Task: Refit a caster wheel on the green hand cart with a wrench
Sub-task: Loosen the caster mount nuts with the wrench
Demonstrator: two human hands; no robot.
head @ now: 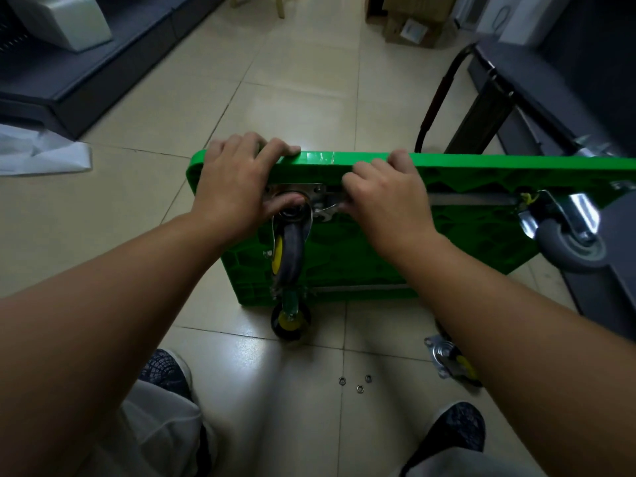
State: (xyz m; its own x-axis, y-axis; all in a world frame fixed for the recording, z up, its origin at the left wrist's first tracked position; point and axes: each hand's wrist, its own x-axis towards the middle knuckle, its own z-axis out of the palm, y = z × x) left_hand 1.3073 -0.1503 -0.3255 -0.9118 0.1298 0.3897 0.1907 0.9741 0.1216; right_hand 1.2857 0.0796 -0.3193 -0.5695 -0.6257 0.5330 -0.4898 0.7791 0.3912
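Note:
The green hand cart (361,256) stands on its side on the floor, its underside facing me. A black caster wheel with a yellow hub (289,249) hangs from a metal mounting plate (309,192) near the upper left corner. My left hand (234,180) grips the cart's top edge, fingers curled over it and thumb against the caster's swivel. My right hand (385,197) is curled round a metal wrench (327,211), whose head shows at the plate's right side; my thumb rests on the top edge.
A second yellow-hub caster (290,320) sits at the cart's lower corner, and a grey caster (568,242) at the right. A loose caster (451,363) and three small washers (359,382) lie on the tiles. The cart's black handle (440,94) and dark shelving stand close by.

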